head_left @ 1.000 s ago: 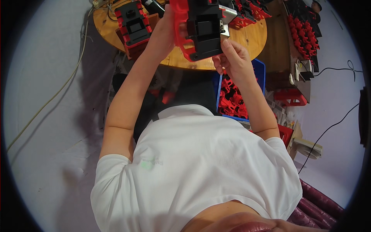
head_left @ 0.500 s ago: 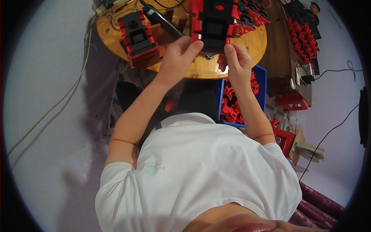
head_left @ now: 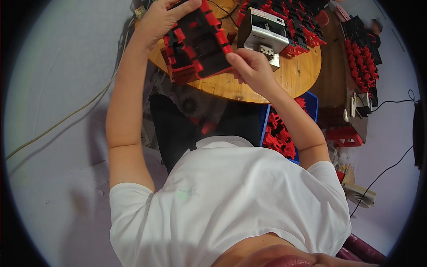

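Both of my hands grip a black and red plastic housing, tilted above the round table. My left hand is closed on its far left end, with the thumb on top. At its near right edge, my right hand pinches it with the thumb above; the other fingers are curled and partly hidden. Under the held piece, a second red and black housing rests on a reddish wooden block, mostly covered from sight.
A silver metal box-shaped machine stands on the round wooden table. Several red and black housings sit at its far right. Below the table edge, a blue bin holds red parts. More red parts lie on a side table.
The held housing has moved left and turned, now covering the housing on the block. My left hand has shifted up and left, my right hand slightly left. The silver machine has come into sight.
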`<action>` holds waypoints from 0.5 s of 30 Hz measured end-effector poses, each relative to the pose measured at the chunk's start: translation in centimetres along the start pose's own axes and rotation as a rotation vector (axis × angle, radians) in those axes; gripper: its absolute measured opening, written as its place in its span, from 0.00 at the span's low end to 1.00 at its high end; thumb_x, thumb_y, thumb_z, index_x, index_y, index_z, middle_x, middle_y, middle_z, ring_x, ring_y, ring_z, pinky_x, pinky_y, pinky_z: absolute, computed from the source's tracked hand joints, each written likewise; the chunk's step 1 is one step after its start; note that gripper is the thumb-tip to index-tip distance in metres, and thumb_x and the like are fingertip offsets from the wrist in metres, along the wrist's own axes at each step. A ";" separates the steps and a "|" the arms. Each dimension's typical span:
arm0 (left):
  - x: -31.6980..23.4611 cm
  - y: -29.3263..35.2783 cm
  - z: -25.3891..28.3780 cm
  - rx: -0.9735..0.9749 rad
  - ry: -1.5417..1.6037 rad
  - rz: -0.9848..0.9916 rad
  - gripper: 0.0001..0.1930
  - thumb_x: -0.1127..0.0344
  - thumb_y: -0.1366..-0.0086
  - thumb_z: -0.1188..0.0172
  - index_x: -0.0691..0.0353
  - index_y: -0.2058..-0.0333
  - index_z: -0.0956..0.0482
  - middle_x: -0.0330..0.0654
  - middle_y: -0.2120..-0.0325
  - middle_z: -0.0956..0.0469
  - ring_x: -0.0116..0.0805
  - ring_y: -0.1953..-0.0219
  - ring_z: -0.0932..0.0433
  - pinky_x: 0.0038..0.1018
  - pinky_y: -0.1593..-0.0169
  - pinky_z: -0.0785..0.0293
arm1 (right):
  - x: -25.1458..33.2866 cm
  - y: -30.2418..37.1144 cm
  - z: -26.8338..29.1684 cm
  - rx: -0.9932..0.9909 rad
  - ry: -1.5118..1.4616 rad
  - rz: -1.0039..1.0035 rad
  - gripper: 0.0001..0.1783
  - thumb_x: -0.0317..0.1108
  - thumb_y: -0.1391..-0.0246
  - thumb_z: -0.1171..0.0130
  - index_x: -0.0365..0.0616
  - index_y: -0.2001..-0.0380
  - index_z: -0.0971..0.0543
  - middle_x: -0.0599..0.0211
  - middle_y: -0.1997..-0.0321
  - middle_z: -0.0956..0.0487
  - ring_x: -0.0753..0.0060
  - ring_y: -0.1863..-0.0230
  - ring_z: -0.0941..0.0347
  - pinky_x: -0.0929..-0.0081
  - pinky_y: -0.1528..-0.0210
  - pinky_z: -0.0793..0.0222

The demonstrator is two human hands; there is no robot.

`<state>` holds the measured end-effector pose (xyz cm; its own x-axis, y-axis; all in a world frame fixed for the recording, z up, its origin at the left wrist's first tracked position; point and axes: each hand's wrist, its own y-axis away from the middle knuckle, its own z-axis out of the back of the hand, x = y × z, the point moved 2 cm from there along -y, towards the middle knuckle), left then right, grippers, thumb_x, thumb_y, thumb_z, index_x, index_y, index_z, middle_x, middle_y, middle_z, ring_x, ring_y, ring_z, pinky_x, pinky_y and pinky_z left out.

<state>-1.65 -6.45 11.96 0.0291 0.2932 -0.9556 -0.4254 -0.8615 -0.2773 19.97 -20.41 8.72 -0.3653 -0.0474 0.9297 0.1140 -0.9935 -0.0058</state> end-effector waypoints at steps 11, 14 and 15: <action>3.7 1.9 4.4 -0.087 0.189 0.131 0.20 0.59 0.36 0.33 0.64 0.49 0.21 0.37 0.61 0.17 0.23 0.62 0.19 0.19 0.55 0.22 | -5.1 -15.0 -0.3 -0.108 0.517 0.282 0.16 0.36 0.46 0.42 0.32 0.62 0.21 0.47 0.63 0.17 0.49 0.61 0.19 0.62 0.55 0.24; 3.7 1.2 4.4 -0.079 0.256 0.143 0.17 0.60 0.38 0.31 0.63 0.53 0.18 0.34 0.63 0.17 0.20 0.61 0.21 0.18 0.54 0.26 | -5.0 -17.4 -1.8 0.165 0.813 0.061 0.21 0.36 0.53 0.36 0.31 0.60 0.21 0.42 0.61 0.18 0.46 0.57 0.20 0.60 0.55 0.24; 3.6 1.0 4.5 -0.084 0.243 0.146 0.17 0.60 0.38 0.31 0.63 0.54 0.18 0.35 0.63 0.17 0.20 0.61 0.21 0.18 0.55 0.26 | -5.2 -17.8 -1.7 0.214 0.803 0.038 0.23 0.39 0.53 0.35 0.31 0.58 0.23 0.43 0.59 0.19 0.47 0.55 0.21 0.60 0.54 0.25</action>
<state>-6.09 -4.40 8.69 0.1931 0.0646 -0.9790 -0.3652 -0.9214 -0.1329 18.24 -2.66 3.39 -0.8968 -0.2203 0.3837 0.2826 -0.9525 0.1136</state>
